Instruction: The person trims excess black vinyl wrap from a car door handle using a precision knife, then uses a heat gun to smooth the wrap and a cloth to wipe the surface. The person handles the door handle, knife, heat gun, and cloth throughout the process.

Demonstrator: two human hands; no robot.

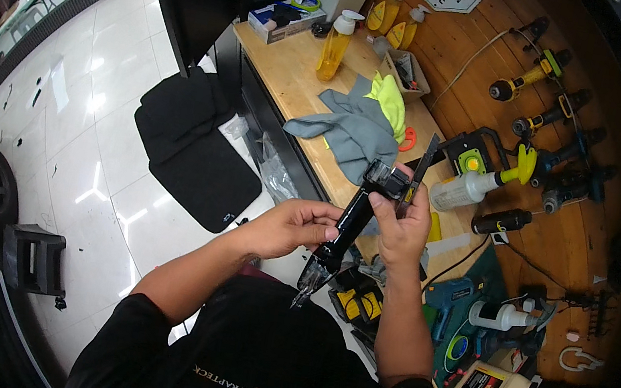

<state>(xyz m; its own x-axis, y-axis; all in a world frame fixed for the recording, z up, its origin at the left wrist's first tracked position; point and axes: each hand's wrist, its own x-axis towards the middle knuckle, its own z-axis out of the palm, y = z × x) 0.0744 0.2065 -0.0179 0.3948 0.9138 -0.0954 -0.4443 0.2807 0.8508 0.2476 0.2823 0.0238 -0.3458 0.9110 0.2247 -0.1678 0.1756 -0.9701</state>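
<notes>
In front of my chest I hold a long, glossy black part [356,216] at a slant. Clear, shiny film or plastic shows at its lower end, and its upper end is blocky. My left hand [285,226] is closed on the middle of the part, thumb and fingers pinching its side. The upper end rests in my right hand [406,233], the thumb lying against it. That same hand also grips a slim black utility knife [418,177], which points up and away from me. The fingers behind the part are partly hidden.
Beyond my hands, a wooden workbench [279,59] carries grey cloths [354,124], a yellow cloth [388,102], a pump bottle [335,48] and a white spray bottle [461,191]. Power drills [537,71] hang on the wooden wall. Black mats [203,177] lie on the floor at left.
</notes>
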